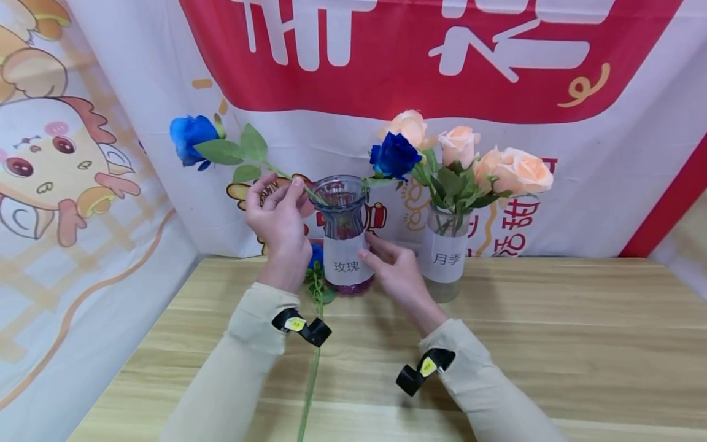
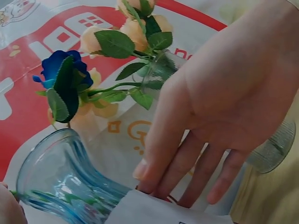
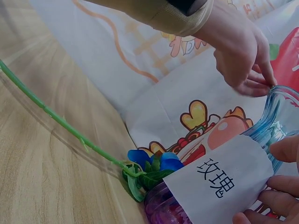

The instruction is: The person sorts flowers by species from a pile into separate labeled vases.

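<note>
A blue rose (image 1: 193, 138) leans out to the left, its stem pinched between the thumb and fingers of my left hand (image 1: 278, 227). The lower end of that stem reaches inside the rim of a blue-tinted glass vase (image 2: 60, 172) with a purple base and a white label (image 3: 217, 182). Another blue rose (image 1: 394, 155) leans over the vase's right side. My right hand (image 1: 397, 270) touches the vase's right side at the label, its fingers fairly straight in the left wrist view. A third blue rose (image 3: 159, 161) lies on the table beside the vase base.
Close by on the right, a clear vase (image 1: 442, 288) with a white label holds several peach roses (image 1: 516, 170). The lying rose's long stem (image 1: 312, 387) runs toward the table's near edge. Printed cloth (image 1: 309, 132) hangs behind the wooden table (image 1: 552, 344).
</note>
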The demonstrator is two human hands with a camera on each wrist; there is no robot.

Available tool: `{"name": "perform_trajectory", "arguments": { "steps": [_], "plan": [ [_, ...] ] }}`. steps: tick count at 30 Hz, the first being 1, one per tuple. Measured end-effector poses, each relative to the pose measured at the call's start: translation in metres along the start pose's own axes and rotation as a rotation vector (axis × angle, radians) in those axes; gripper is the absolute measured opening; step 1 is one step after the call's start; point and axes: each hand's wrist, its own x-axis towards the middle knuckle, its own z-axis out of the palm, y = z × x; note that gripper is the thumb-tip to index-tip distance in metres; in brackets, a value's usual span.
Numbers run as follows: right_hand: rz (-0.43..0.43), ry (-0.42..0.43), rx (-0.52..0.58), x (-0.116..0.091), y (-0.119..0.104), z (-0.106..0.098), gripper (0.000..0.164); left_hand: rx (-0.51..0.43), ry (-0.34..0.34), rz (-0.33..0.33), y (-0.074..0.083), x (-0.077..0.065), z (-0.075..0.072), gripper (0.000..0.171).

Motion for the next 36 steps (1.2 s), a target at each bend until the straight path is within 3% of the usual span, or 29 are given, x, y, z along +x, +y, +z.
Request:
{"name": "perform_trajectory", "arguments": {
  "steps": [6,12,16,21,30,36],
  "plan": [
    [-0.002,-0.004,-0.005,0.000,0.001,-0.001,0.055,0.067,-0.018,0.044,-0.008,-0.004,0.000,0.034],
    [0.006,0.000,0.001,0.001,-0.002,-0.001,0.053,0.076,-0.026,0.082,-0.011,-0.004,0.002,0.031],
    [0.008,0.003,0.003,0.001,-0.002,-0.001,0.053,0.155,-0.051,0.086,-0.012,-0.005,0.001,0.027],
    [0.005,0.001,0.000,0.001,-0.001,0.000,0.054,0.247,-0.059,0.030,-0.012,-0.006,-0.003,0.031],
    [-0.008,0.002,0.009,-0.001,-0.001,-0.001,0.052,0.261,-0.072,-0.034,-0.012,-0.007,-0.007,0.027],
    [0.003,-0.003,0.020,-0.001,-0.001,-0.001,0.051,0.288,-0.085,-0.162,-0.007,-0.008,-0.014,0.035]
  ]
}}
